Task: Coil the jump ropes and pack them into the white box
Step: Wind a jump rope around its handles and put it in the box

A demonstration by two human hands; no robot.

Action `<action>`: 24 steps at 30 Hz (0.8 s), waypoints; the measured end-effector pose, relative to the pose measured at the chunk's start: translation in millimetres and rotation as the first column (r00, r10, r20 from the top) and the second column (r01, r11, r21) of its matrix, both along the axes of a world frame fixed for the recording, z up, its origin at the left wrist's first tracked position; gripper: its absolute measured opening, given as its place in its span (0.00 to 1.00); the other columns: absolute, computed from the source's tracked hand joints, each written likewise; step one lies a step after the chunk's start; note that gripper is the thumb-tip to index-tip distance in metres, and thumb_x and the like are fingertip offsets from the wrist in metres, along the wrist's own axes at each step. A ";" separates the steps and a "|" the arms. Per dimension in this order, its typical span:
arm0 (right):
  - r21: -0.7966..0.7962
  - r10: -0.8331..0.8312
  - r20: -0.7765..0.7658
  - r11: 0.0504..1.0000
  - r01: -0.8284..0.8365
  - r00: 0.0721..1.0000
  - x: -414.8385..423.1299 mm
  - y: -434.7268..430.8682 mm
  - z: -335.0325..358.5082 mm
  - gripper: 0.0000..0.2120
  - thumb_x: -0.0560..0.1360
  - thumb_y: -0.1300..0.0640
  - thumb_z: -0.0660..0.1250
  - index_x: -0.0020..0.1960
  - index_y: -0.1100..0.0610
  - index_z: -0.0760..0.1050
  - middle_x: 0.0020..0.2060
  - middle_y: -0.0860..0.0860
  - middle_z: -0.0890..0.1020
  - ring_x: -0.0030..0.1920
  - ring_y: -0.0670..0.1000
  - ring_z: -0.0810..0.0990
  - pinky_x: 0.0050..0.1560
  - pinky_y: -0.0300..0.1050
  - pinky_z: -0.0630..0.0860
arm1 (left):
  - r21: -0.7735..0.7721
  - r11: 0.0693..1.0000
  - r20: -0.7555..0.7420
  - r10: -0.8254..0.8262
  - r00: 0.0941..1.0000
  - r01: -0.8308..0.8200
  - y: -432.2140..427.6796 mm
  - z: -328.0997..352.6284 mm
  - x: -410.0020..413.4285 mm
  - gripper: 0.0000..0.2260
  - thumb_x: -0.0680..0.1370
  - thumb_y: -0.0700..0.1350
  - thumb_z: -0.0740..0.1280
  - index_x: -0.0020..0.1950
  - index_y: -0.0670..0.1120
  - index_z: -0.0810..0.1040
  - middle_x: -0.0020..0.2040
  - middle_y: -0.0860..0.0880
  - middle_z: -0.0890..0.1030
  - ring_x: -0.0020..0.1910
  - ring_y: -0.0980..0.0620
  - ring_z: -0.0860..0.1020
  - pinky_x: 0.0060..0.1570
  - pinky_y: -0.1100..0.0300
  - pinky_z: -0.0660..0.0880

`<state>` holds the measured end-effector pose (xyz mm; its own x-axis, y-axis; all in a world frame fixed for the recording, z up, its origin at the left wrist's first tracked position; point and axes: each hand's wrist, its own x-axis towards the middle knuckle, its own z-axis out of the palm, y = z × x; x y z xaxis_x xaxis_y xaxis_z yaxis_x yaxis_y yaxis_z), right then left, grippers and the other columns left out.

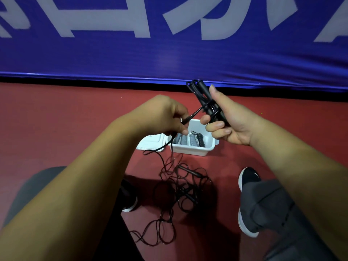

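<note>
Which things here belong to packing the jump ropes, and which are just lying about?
Job: bundled jump rope gripped by the right hand; its loose cord pinched by the left hand; tangled rope on the floor; white box, already holding a coiled rope.
Not the job: blue banner; black shoe; red floor.

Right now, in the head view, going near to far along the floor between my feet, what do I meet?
Tangled rope → white box → blue banner. Left out, since they hang in the air over the box: the left hand and the right hand, both holding a half-wound rope.
</note>
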<state>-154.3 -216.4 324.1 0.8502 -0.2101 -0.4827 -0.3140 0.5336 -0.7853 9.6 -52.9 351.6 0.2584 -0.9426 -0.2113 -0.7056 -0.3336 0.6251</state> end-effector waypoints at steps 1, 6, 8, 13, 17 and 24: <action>-0.010 -0.026 -0.006 1.000 0.026 1.000 0.8 -0.3 -0.9 0.21 0.79 0.31 0.67 0.52 0.49 0.70 0.37 0.50 0.74 0.29 0.43 0.58 0.22 0.34 0.51 | -0.009 1.000 0.006 0.003 1.000 -0.003 0.6 0.2 1.2 0.06 0.73 0.47 0.81 0.46 0.51 0.86 0.36 0.49 0.84 0.35 0.50 0.84 0.38 0.56 0.79; 0.083 -0.094 0.073 0.993 0.088 0.993 1.7 -0.6 0.1 0.13 0.84 0.43 0.61 0.49 0.52 0.70 0.37 0.51 0.73 0.26 0.43 0.59 0.22 0.35 0.50 | -0.065 0.997 -0.253 0.032 0.967 -0.050 4.5 4.6 9.5 0.05 0.77 0.41 0.77 0.52 0.48 0.87 0.42 0.46 0.87 0.44 0.51 0.86 0.47 0.64 0.79; 0.125 -0.097 0.109 0.989 0.083 0.989 1.4 -1.6 3.6 0.14 0.82 0.45 0.60 0.46 0.54 0.71 0.38 0.53 0.75 0.26 0.43 0.60 0.20 0.35 0.50 | -0.107 0.991 -0.340 0.037 0.940 -0.078 4.6 8.2 10.9 0.05 0.79 0.37 0.75 0.54 0.42 0.86 0.47 0.42 0.87 0.48 0.49 0.87 0.50 0.64 0.80; 0.095 -0.128 0.129 0.989 0.116 0.983 1.4 -2.6 5.1 0.12 0.82 0.50 0.59 0.50 0.59 0.71 0.42 0.57 0.79 0.26 0.44 0.62 0.17 0.35 0.55 | -0.086 0.991 -0.373 0.060 0.926 -0.099 3.7 3.6 11.3 0.03 0.81 0.40 0.73 0.54 0.42 0.85 0.44 0.43 0.85 0.46 0.46 0.88 0.48 0.60 0.83; 0.003 -0.137 0.100 0.991 0.137 0.986 1.2 1.0 3.2 0.08 0.84 0.56 0.62 0.60 0.59 0.69 0.42 0.56 0.77 0.29 0.45 0.65 0.21 0.36 0.59 | 0.009 0.996 -0.423 0.089 0.902 -0.093 6.6 -1.1 14.0 0.07 0.81 0.43 0.73 0.55 0.41 0.83 0.45 0.46 0.85 0.41 0.45 0.86 0.44 0.58 0.81; -0.193 -0.062 0.018 0.979 0.064 0.998 -0.7 14.6 -4.7 0.03 0.84 0.60 0.65 0.54 0.59 0.73 0.44 0.60 0.75 0.30 0.48 0.67 0.23 0.39 0.59 | -0.018 0.925 -0.635 0.284 0.719 -0.381 -5.1 -10.0 0.3 0.25 0.79 0.67 0.67 0.65 0.49 0.79 0.56 0.42 0.86 0.38 0.43 0.81 0.38 0.58 0.79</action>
